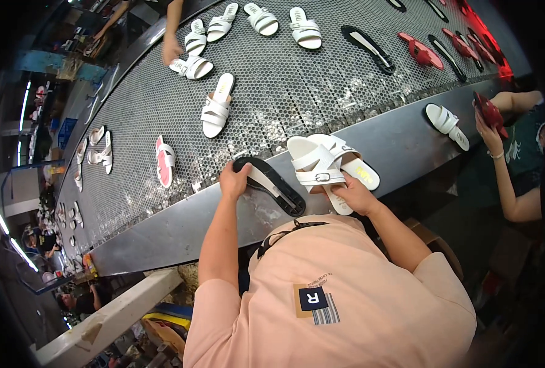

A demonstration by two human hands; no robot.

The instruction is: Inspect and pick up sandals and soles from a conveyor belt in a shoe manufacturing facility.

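My left hand [232, 180] grips the upper end of a black shoe sole [288, 199] with a pale strip down its middle. The sole slants over the metal ledge. In my right hand [355, 195] is a white slide sandal [312, 161] with crossed straps and a small buckle, fingers closed at its insole. A second white sandal [366, 175] overlaps just behind it; whether my right hand holds that one too, I cannot tell.
The metal ledge [174, 227] edges a mesh conveyor [272, 92] carrying several white sandals, a pink-lined sandal [164, 162], red sandals [421, 51] and black soles [367, 49]. At the right, a co-worker's hand [490, 135] holds a red sandal. Another person's hand [172, 50] touches white sandals across the conveyor.
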